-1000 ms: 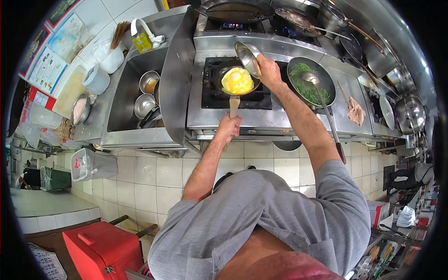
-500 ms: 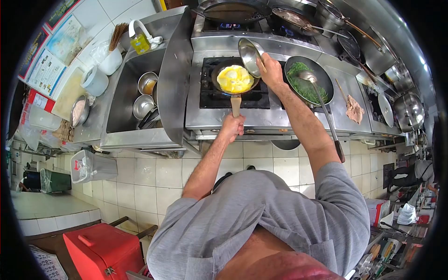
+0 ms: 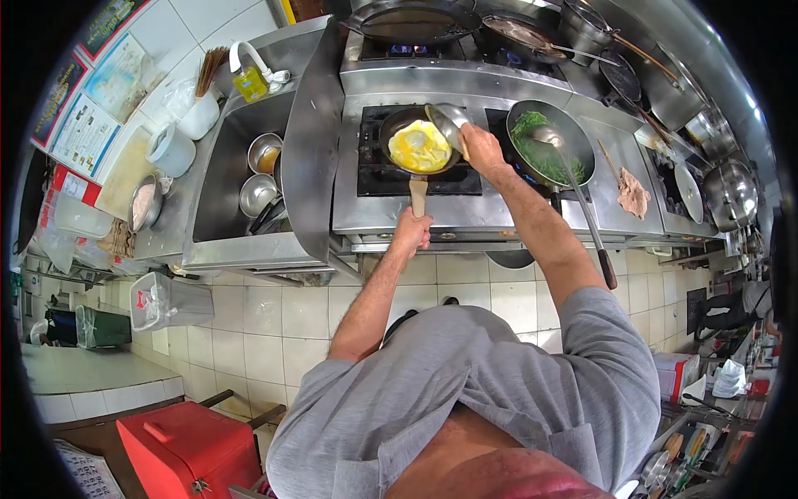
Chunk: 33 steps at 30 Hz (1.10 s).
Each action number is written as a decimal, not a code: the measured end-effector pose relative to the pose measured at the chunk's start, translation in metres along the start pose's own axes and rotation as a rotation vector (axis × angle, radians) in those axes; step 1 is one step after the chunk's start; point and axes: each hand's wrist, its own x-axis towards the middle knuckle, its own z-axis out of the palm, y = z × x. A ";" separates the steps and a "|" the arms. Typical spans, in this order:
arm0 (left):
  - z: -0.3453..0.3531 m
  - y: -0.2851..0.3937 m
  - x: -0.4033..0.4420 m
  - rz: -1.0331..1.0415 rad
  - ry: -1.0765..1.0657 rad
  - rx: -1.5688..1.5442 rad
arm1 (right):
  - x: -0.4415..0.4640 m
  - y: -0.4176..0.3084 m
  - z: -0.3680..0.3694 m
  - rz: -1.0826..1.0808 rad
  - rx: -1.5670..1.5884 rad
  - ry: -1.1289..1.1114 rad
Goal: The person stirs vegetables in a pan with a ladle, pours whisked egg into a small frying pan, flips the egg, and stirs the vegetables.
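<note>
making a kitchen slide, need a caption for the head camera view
Left hand gripping a frying pan of yellow egg, right hand holding a tilted metal bowl at the pan's edge.

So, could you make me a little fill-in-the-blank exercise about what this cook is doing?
1. The left hand grips the frying pan by its ____.
2. The right hand holds a metal bowl that is ____ rather than level.
3. The egg in the frying pan is mostly ____ in colour.
4. In the picture, the wok of greens stands to the ____ of the frying pan.

Missing words: handle; tilted; yellow; right.
</note>
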 end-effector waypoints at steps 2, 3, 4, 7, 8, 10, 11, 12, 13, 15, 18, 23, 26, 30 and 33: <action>-0.003 -0.001 0.001 -0.043 -0.010 -0.087 | -0.001 -0.001 -0.001 0.080 0.071 0.083; -0.002 0.001 0.001 -0.041 -0.007 -0.090 | 0.000 -0.001 -0.003 0.079 0.092 0.102; -0.001 0.001 0.000 -0.046 -0.010 -0.082 | -0.001 0.000 -0.001 0.082 0.093 0.096; 0.002 0.002 -0.001 -0.060 -0.015 -0.083 | 0.007 0.004 0.002 0.108 0.065 0.050; 0.001 0.004 0.000 -0.069 -0.009 -0.095 | 0.008 0.004 0.002 0.101 0.066 0.049; 0.000 0.005 0.001 -0.062 -0.013 -0.111 | 0.010 0.003 0.000 0.186 0.127 0.071; -0.001 0.003 -0.001 -0.067 -0.024 -0.118 | 0.012 0.003 0.000 0.227 0.104 0.011; -0.002 0.003 -0.004 -0.070 -0.019 -0.124 | 0.014 -0.001 -0.005 0.296 0.096 0.011; -0.001 0.005 -0.004 -0.080 -0.018 -0.141 | 0.019 0.004 -0.001 0.310 0.118 0.056; -0.002 0.006 -0.004 -0.080 0.002 -0.174 | 0.030 0.003 -0.001 0.385 0.232 0.193; -0.009 0.005 -0.005 -0.084 0.073 -0.186 | 0.063 -0.034 -0.021 0.556 0.549 0.225; -0.020 0.005 -0.003 -0.111 -0.016 -0.143 | 0.112 -0.164 -0.040 0.423 1.314 0.003; -0.021 0.006 -0.012 -0.035 -0.006 -0.098 | 0.132 -0.250 -0.030 0.424 1.385 -0.312; -0.030 0.003 -0.033 0.041 0.065 -0.085 | 0.151 -0.321 0.023 0.420 1.234 -0.649; -0.050 -0.010 -0.057 0.074 0.042 -0.109 | 0.174 -0.333 0.065 0.550 1.231 -0.467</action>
